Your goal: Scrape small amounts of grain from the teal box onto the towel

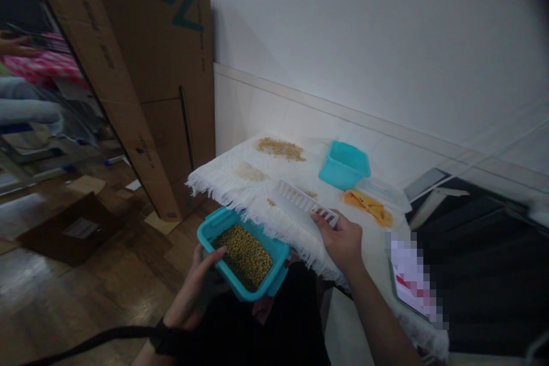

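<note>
My left hand point(201, 269) grips a teal plastic container point(209, 229) by its near-left side, with the thumb over the rim and the other fingers mostly hidden. Inside it lie many yellow-green beans point(246, 251). The container is just off the table's front edge, below the cloth fringe. In my right hand point(342, 238) is a white plastic slotted tray point(295, 200), held by its right end above the cloth. Close to the tray are a few scattered tan beans point(271, 202). Behind it lie a pale grain pile point(249, 171) and a tan bean pile point(281, 149).
A white fringed cloth point(218, 174) covers the table against the wall. On it stand a second teal container point(343, 174), a clear lid point(386, 193), an orange cloth point(366, 206) and a blurred-out screen point(412, 280). A tall cardboard box point(171, 97) is left; another person's hand point(19, 46) shows beyond.
</note>
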### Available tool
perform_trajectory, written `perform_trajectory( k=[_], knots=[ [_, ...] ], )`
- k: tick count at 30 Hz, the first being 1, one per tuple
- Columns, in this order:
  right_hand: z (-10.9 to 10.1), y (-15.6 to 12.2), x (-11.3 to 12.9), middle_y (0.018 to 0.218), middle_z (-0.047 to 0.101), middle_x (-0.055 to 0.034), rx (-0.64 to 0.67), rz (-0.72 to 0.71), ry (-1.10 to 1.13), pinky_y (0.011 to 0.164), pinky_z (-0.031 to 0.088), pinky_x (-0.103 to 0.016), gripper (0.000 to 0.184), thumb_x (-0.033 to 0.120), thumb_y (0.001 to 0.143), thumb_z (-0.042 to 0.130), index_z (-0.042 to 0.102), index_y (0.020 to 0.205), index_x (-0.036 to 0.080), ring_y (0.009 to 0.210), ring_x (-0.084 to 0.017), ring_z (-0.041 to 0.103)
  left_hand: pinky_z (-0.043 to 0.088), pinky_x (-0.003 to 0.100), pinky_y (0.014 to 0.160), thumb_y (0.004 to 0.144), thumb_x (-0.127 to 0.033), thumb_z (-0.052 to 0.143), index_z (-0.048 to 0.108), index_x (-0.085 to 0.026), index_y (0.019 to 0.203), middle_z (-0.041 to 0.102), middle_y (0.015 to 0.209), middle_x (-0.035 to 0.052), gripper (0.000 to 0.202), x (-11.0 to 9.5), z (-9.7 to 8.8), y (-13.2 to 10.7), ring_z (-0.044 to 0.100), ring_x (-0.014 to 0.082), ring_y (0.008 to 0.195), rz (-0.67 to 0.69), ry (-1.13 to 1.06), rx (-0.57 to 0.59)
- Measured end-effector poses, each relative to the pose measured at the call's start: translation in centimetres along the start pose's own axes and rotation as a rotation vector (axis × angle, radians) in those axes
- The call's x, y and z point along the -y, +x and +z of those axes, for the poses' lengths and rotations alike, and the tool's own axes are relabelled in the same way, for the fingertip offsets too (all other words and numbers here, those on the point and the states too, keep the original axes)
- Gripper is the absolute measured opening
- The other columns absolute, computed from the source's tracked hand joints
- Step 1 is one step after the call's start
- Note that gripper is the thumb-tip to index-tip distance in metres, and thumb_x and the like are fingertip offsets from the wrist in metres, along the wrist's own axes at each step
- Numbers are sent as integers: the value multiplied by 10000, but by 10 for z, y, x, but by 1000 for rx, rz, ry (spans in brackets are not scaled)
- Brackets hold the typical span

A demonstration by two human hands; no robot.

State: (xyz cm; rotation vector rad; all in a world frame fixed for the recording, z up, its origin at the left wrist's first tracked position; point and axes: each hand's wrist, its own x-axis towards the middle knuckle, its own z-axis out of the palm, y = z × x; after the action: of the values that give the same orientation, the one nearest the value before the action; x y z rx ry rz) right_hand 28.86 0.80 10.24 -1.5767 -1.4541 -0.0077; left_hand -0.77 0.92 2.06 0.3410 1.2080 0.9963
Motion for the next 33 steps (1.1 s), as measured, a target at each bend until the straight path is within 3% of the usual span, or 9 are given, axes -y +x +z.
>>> perform_trajectory(
  k=[9, 16, 24, 33],
  knots=[
    [3, 4, 0, 514, 655, 4, 38, -19, 53, 450, 423, -227, 517, 644, 896, 660, 791, 781, 157, 432, -132, 559, 648, 533, 825, 769, -375, 867, 455, -398, 1454, 693, 1311, 103, 799, -3, -1, -2, 768, 330, 1021, 8, 19, 9],
    [5, 0, 0, 617, 741, -13, 83, -55, 102, 502, 486, -222, 409, 547, 919, 666, 805, 823, 175, 501, -149, 650, 653, 525, 818, 756, -379, 863, 459, -412, 1463, 720, 1276, 88, 815, -3, -2, -1, 770, 336, 1028, 41, 6, 12],
    [8, 0, 3, 639, 756, -9, 73, -100, 95, 510, 504, -218, 336, 485, 927, 675, 807, 838, 189, 509, -147, 668, 647, 537, 831, 752, -397, 865, 453, -445, 1459, 679, 1374, 86, 819, -4, -2, -1, 768, 326, 1031, 15, 21, 30],
    [6, -6, 10, 681, 783, -24, 98, -167, 85, 528, 522, -214, 337, 476, 955, 660, 807, 839, 196, 539, -155, 706, 647, 540, 834, 749, -371, 876, 484, -403, 1423, 711, 1274, 101, 780, -2, 3, -4, 765, 334, 1040, 19, 8, -7]
  ],
)
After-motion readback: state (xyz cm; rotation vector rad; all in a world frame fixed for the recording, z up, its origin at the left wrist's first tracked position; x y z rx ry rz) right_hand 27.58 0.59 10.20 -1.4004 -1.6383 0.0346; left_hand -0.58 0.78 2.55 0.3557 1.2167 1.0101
